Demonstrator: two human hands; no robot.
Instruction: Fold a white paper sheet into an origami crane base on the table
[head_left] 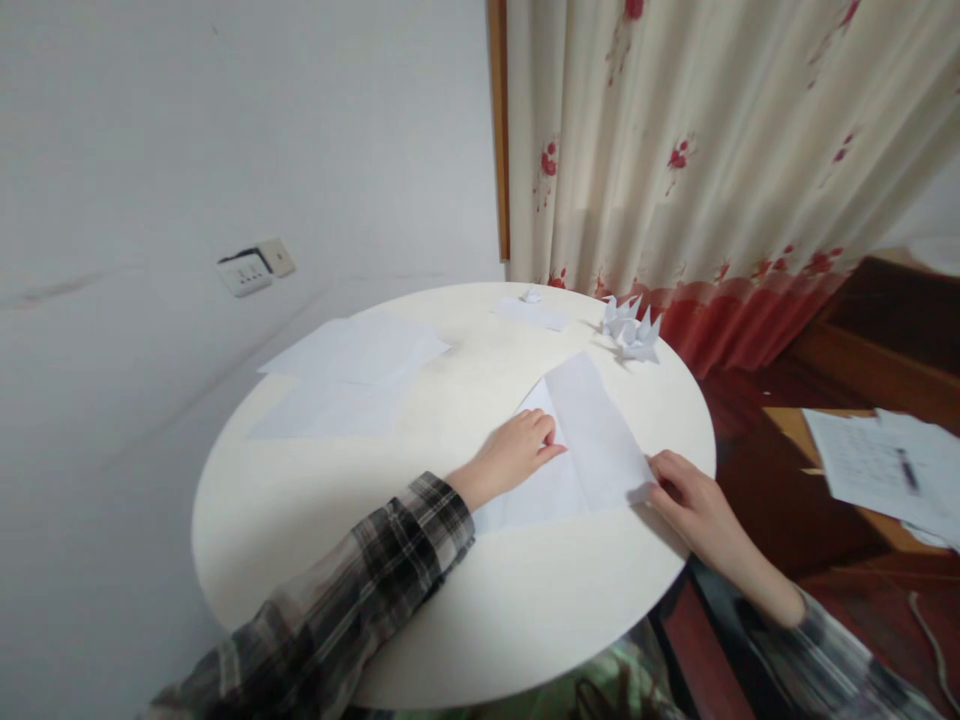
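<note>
A white sheet of paper with crease lines lies on the round white table, its left part folded over. My left hand rests on the folded part, its fingers curled and the thumb pointing right; nothing shows inside them. At the sheet's lower right corner, my right hand pinches the paper between thumb and fingers, and that corner is slightly lifted.
Loose white sheets lie at the table's left. Folded paper shapes stand at the back right, near a small folded piece on paper. Papers and a pen cover a wooden surface at right.
</note>
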